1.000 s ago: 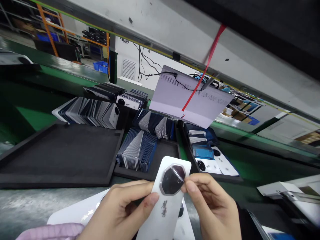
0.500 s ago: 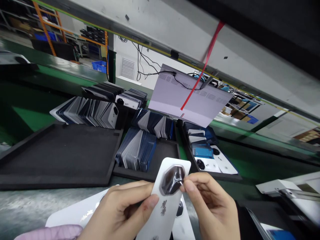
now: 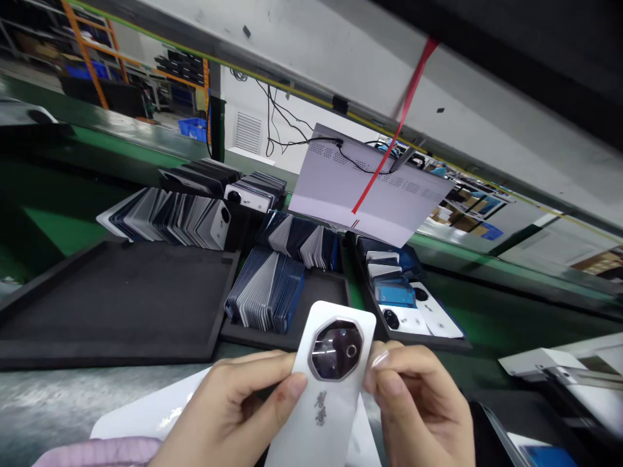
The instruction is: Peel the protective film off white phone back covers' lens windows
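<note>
Both hands grip one white cover point(image 3: 325, 389) above the bench's near edge — its long axis runs from the wrists up and away, the dark lens ring point(image 3: 337, 349) at the far end. The left hand point(image 3: 233, 415) clamps the left edge, thumb on the face; the right hand point(image 3: 418, 405) pinches the right edge just beside the ring — the nearer hand to it.

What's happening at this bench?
A person holds a white phone back cover with an octagonal dark camera window upright in both hands: the left hand grips its left edge, the right hand pinches its right edge. Behind it, black foam trays hold rows of similar white and blue covers.
</note>
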`<act>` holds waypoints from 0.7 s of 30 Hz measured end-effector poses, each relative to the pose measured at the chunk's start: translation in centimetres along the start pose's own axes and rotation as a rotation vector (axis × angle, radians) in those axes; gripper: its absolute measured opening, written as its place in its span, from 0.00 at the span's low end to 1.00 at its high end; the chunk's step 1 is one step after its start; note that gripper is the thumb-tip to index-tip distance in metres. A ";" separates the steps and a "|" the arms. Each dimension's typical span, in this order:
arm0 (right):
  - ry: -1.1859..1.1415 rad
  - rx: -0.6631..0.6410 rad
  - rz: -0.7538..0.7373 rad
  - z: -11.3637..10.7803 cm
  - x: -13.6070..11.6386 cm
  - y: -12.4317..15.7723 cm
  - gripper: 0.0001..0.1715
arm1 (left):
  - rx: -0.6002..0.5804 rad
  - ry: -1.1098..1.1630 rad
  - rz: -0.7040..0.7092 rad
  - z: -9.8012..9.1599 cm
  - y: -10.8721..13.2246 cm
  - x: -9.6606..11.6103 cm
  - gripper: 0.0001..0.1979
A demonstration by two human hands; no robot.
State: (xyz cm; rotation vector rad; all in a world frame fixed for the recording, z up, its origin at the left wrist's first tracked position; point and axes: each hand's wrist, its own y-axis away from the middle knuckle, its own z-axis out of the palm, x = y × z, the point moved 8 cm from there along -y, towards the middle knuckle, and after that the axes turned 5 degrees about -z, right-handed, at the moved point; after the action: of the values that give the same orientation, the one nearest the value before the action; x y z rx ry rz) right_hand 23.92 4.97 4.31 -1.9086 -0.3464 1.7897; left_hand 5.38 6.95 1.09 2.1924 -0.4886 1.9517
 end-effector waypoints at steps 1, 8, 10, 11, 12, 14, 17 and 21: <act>-0.025 -0.001 -0.019 0.0 -0.2 0.0 0.08 | 0.038 0.005 0.011 -0.2 -0.2 0.4 0.16; 0.196 0.050 -0.011 -0.5 0.1 0.0 0.05 | 0.127 -0.012 0.069 -0.5 -1.5 2.7 0.18; 0.195 0.060 0.019 -0.4 0.2 0.0 0.05 | 0.124 -0.022 0.078 -0.5 -1.1 2.4 0.17; 0.191 0.075 0.034 -0.3 0.2 0.0 0.05 | 0.115 -0.027 0.080 -0.5 -0.7 2.1 0.16; 0.186 0.095 0.053 -0.3 0.2 0.0 0.05 | 0.093 -0.035 0.078 -0.4 -0.4 1.7 0.15; 0.177 0.157 0.106 -0.4 0.2 0.2 0.05 | 0.024 -0.056 0.063 0.0 0.1 0.8 0.14; 0.189 0.198 0.160 -0.3 0.3 0.5 0.07 | -0.058 -0.050 0.035 0.5 0.5 -0.1 0.15; 0.224 0.176 0.176 -0.2 0.3 0.5 0.08 | -0.071 -0.018 0.029 0.4 0.4 -0.5 0.15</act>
State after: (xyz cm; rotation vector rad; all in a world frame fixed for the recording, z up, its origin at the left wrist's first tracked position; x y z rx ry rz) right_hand 24.11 4.66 3.76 -2.0369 0.0579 1.6295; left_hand 5.56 6.46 0.54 2.1730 -0.5866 1.8994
